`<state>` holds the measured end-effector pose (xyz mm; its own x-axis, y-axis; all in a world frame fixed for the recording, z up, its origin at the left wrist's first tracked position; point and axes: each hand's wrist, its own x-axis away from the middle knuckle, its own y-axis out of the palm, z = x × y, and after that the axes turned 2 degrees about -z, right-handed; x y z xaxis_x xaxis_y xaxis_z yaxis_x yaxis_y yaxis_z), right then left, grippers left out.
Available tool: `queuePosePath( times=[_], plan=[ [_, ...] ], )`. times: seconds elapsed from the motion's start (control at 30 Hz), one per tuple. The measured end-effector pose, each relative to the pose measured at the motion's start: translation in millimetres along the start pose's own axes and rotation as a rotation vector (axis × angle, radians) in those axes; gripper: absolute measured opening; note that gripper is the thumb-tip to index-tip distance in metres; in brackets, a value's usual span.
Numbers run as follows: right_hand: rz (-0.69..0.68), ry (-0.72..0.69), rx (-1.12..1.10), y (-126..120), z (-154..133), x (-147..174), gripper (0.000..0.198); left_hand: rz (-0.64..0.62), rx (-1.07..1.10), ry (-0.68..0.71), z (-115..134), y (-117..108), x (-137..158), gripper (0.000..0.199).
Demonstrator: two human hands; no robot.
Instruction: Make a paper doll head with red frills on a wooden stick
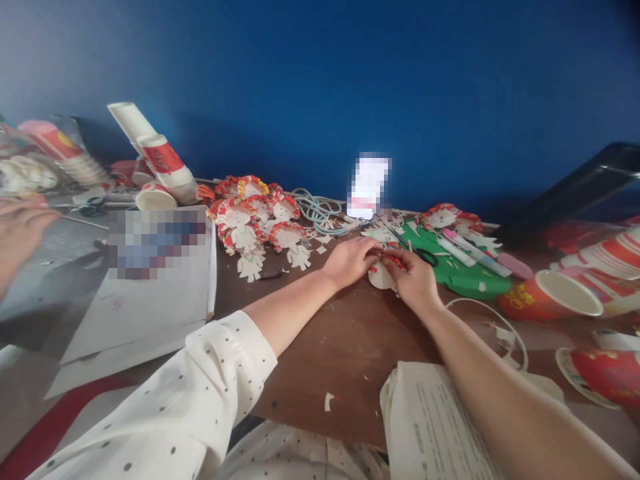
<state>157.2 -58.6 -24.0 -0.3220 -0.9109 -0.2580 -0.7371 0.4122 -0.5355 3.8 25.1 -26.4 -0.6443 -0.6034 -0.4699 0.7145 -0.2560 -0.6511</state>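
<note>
Both of my hands meet over the brown table (320,353), fingers closed on a small paper-cup cutout. This paper cutout (382,277) has a white round part hanging below the fingers and bits of red at its edge. My left hand (351,260) pinches it from the left. On the other side, my right hand (416,275) grips its upper right edge. Fingers cover most of its top. Black-handled scissors (426,257) lie just behind my right hand, partly over a green sheet (463,277). White paper scraps (383,230) are scattered behind the hands.
Finished-looking cutouts (250,223) are heaped at back left, others (443,217) at back right. A lit phone (369,187) leans on the blue wall. Paper cups (165,163) stand left; an orange cup (550,297) lies right. Another person's hand (23,233) shows far left.
</note>
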Motion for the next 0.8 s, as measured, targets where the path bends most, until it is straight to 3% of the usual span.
queuePosePath(
  times=[0.23, 0.8],
  plan=[
    [0.006, 0.002, -0.023, 1.1, 0.8, 1.1, 0.034, -0.006, -0.102, 0.061, 3.7, -4.4, 0.7, 0.012],
    [0.059, 0.047, -0.030, 1.2, 3.3, 1.0, 0.037, -0.096, -0.063, 0.144, 0.1, -4.2, -3.7, 0.017]
  ],
)
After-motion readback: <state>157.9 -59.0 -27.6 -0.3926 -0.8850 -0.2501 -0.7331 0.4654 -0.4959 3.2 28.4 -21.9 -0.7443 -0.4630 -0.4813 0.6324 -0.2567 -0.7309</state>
